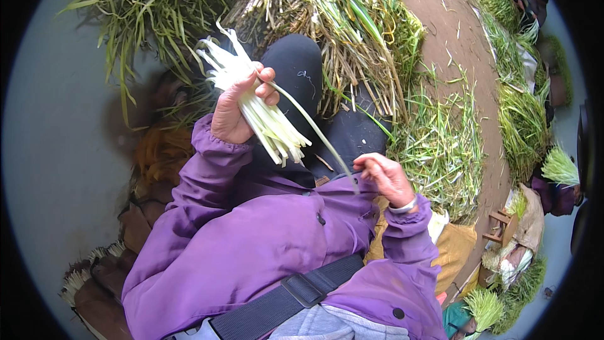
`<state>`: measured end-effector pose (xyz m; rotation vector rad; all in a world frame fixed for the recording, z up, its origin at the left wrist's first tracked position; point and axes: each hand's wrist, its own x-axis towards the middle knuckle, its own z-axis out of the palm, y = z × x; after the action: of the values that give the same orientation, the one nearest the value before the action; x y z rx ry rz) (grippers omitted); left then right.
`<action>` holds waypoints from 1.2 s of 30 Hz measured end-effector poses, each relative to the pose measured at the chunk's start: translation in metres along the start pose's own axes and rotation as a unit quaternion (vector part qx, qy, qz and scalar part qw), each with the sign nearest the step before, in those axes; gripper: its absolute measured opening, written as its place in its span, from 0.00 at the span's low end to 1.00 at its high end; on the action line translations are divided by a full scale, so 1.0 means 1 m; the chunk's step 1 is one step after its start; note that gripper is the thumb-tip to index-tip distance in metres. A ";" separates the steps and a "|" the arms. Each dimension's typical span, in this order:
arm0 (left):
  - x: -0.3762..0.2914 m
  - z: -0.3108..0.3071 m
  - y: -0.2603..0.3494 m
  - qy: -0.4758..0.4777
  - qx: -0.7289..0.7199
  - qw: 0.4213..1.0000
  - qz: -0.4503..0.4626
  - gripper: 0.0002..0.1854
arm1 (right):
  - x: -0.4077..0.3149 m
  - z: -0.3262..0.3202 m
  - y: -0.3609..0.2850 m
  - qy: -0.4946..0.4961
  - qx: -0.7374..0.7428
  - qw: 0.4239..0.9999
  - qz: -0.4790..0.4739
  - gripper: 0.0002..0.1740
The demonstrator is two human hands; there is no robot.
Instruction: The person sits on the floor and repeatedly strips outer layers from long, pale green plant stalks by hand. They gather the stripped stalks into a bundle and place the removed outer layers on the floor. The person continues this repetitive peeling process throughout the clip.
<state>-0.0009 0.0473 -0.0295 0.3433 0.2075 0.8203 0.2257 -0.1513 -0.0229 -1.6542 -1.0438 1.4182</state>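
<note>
My left hand (pixel 240 99), raised over my knees, grips a bundle of pale white-green vegetable stalks (pixel 273 130) that look like blanched garlic shoots. Their whiter ends spread out above the thumb, and the even ends point down to the right. One longer stalk (pixel 317 130) leaves the bundle by my left fingers and slants down across my lap, its lower tip blurred. Just right of that tip is my right hand (pixel 384 179), with its fingers bent. Whether the fingertips touch the stalk is unclear.
A heap of green and dry stalks (pixel 349 23) lies against my knees. Long green leaves (pixel 160 14) are piled at upper left. Leaf litter (pixel 443 151) covers the ground at right. Farther right are more green piles (pixel 524 127), a wooden stool (pixel 499 226) and other people (pixel 531 2).
</note>
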 end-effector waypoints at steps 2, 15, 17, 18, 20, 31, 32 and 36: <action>0.002 0.001 0.000 0.001 -0.005 1.000 0.003 0.09 | -0.005 -0.004 0.000 -0.003 0.040 0.998 -0.045 0.13; -0.010 0.009 -0.020 0.010 0.000 0.995 -0.096 0.12 | 0.000 0.004 -0.075 0.082 0.071 0.961 -0.253 0.16; -0.016 0.013 -0.028 0.016 0.016 0.994 -0.106 0.13 | 0.016 0.027 -0.080 0.062 -0.033 0.971 -0.230 0.14; -0.019 0.013 -0.032 0.003 0.001 0.995 -0.103 0.12 | 0.019 0.034 -0.082 0.045 -0.084 0.974 -0.205 0.12; -0.025 0.013 -0.036 -0.007 0.001 0.994 -0.105 0.13 | 0.025 0.048 -0.081 0.026 -0.214 0.960 -0.181 0.09; -0.037 0.052 0.067 -0.278 -0.244 0.921 0.123 0.18 | 0.124 -0.086 -0.053 0.256 -0.261 0.924 -0.117 0.11; -0.046 0.061 0.081 -0.281 -0.206 0.925 0.151 0.22 | 0.146 -0.099 -0.039 0.321 -0.295 0.887 -0.152 0.12; -0.046 0.064 0.082 -0.261 -0.096 0.947 0.160 0.29 | 0.180 -0.121 0.005 0.270 -0.368 0.873 -0.174 0.10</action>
<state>-0.0669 0.0511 0.0625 0.4039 -0.4332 1.0286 0.3587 0.0088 -0.0847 -2.0570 -1.5299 0.2578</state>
